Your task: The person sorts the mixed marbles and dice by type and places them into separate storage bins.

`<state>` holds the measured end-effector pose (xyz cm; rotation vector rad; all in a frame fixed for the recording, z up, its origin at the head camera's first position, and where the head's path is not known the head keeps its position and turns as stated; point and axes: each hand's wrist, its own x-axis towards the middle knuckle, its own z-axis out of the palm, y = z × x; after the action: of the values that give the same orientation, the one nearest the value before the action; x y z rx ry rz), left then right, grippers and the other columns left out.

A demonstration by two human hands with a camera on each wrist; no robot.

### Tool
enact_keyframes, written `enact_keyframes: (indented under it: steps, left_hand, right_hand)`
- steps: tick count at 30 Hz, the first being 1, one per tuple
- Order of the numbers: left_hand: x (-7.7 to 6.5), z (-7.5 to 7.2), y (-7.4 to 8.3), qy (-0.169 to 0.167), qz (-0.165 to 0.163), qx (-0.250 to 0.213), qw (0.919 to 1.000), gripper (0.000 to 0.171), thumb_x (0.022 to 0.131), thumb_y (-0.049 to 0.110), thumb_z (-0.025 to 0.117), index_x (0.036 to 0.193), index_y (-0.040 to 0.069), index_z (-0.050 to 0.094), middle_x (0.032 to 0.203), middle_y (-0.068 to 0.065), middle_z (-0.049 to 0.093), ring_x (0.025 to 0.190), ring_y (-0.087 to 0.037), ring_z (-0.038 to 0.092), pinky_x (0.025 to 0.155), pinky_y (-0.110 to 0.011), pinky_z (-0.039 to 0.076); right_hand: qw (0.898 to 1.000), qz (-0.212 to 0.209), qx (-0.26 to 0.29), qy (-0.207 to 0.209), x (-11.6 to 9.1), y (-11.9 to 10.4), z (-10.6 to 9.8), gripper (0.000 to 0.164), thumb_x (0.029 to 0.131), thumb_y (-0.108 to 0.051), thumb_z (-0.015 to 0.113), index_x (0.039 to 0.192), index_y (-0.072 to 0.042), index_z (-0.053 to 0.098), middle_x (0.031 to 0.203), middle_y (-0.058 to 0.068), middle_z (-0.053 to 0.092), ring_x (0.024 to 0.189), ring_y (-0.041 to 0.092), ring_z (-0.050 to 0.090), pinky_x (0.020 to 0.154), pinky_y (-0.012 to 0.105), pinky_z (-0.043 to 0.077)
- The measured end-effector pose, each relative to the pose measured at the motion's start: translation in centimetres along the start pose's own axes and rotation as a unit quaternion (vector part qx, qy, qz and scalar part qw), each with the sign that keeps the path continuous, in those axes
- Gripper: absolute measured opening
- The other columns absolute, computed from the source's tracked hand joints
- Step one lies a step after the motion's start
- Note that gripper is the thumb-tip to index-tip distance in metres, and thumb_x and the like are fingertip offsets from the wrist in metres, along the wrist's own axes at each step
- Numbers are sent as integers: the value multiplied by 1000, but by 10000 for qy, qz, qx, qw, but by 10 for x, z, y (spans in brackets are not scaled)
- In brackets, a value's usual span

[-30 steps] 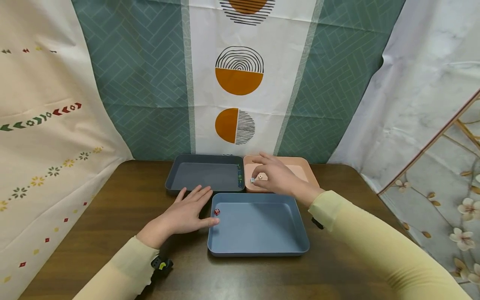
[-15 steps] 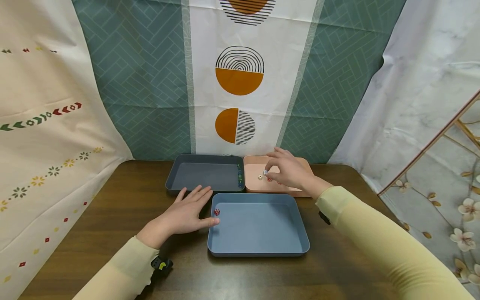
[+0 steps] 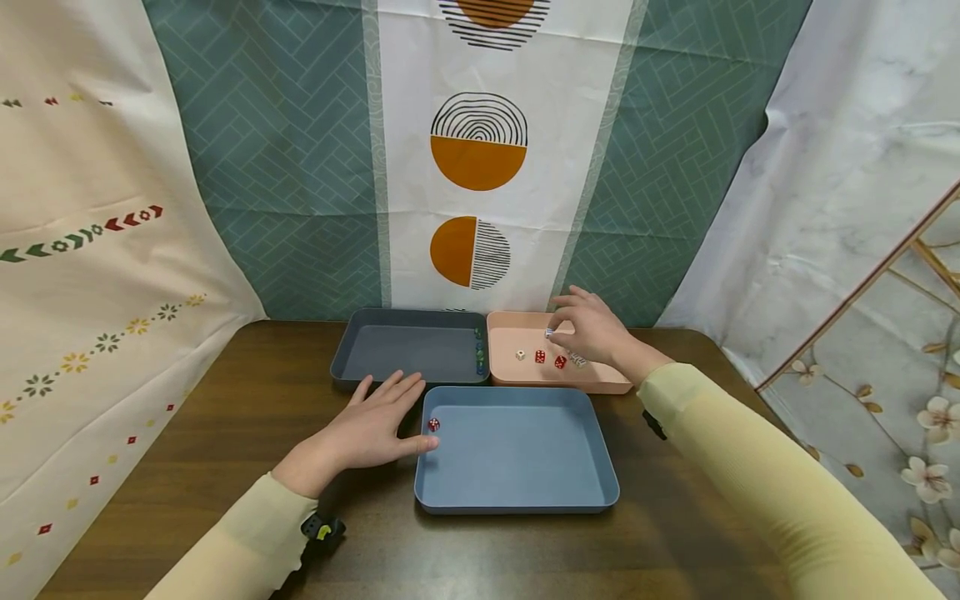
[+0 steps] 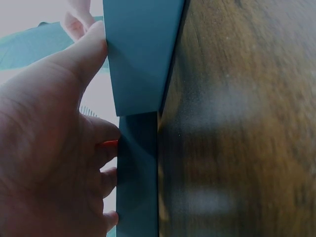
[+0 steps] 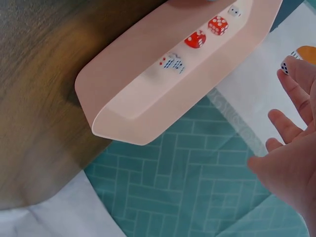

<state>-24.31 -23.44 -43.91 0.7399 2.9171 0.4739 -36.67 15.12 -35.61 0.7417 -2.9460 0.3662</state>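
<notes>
My right hand [image 3: 592, 331] pinches a white die [image 3: 550, 333] between thumb and fingertips, over the pink tray [image 3: 505, 335]. The same die [image 5: 285, 67] shows with dark pips in the right wrist view. Inside the pink tray lie a white die [image 3: 521, 355], two red dice [image 3: 540, 357] and several white dice [image 3: 577, 360] partly hidden by the hand. My left hand [image 3: 367, 429] is spread beside the blue tray [image 3: 525, 458], its thumb over the left rim. A red die [image 3: 433, 425] sits near that thumb, at the tray's left wall.
A dark grey tray [image 3: 405, 346] stands at the back left, against the pink one. Several small green and blue pieces [image 3: 480, 357] line its right wall. The trays rest on a brown wooden table [image 3: 225, 417], with a patterned cloth [image 3: 300, 167] hanging behind.
My right hand has moved right and slightly back across the pink tray with the white die, uncovering the red dice. The left hand has stayed in place.
</notes>
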Motion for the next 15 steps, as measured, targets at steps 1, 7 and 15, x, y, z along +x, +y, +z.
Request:
enact_keyframes:
  steps: [1, 7, 15]
  left_hand:
    - [0, 0, 0, 5, 1, -1, 10000, 108, 101, 79, 59, 173, 3, 32, 181, -15, 26, 168, -41, 17, 128, -75, 3]
    - [0, 0, 1, -2, 10, -20, 10000, 108, 101, 79, 59, 174, 3, 32, 181, -14, 26, 168, -41, 17, 128, -75, 2]
    - [-1, 1, -1, 13, 12, -18, 10000, 108, 101, 79, 59, 173, 3, 32, 181, -14, 26, 168, -40, 17, 129, -74, 2]
  right_hand:
    - [10000, 38, -13, -11, 1, 1, 0, 15, 104, -20, 79, 112, -9, 85, 166, 24, 50, 166, 46, 20, 133, 63, 12]
    - [9997, 208, -84, -56, 5, 10, 0, 18, 105, -21, 76, 114, -8, 84, 167, 25, 48, 166, 46, 18, 134, 62, 10]
    - [9994, 331, -123, -42, 10, 15, 2, 20, 105, -21, 75, 116, -6, 84, 166, 27, 48, 166, 47, 18, 134, 62, 10]
